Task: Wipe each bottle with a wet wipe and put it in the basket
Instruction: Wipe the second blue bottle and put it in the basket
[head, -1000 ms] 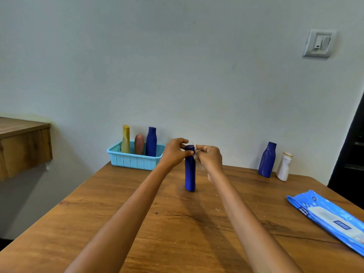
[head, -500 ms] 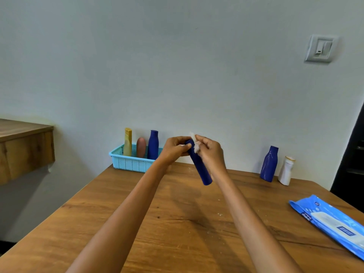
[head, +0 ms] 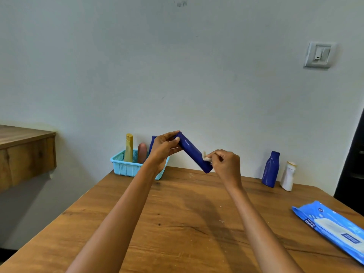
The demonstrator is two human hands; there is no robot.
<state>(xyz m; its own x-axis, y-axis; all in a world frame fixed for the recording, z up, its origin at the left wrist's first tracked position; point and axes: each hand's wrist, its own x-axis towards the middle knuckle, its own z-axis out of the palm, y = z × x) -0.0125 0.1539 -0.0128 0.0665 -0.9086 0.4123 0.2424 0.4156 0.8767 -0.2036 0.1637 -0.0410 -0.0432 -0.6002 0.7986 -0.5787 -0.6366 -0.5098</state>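
I hold bottle (head: 194, 153) tilted, lifted off surface (head: 177, 223), right of basket (head: 126, 168). My left hand (head: 163, 148) grip curled round upper end; right hand (head: 226, 166) grip pinching wipe (head: 206, 158) against lower end.

Glossy plastic bottle (head: 194, 153); wood-grain table (head: 177, 223).
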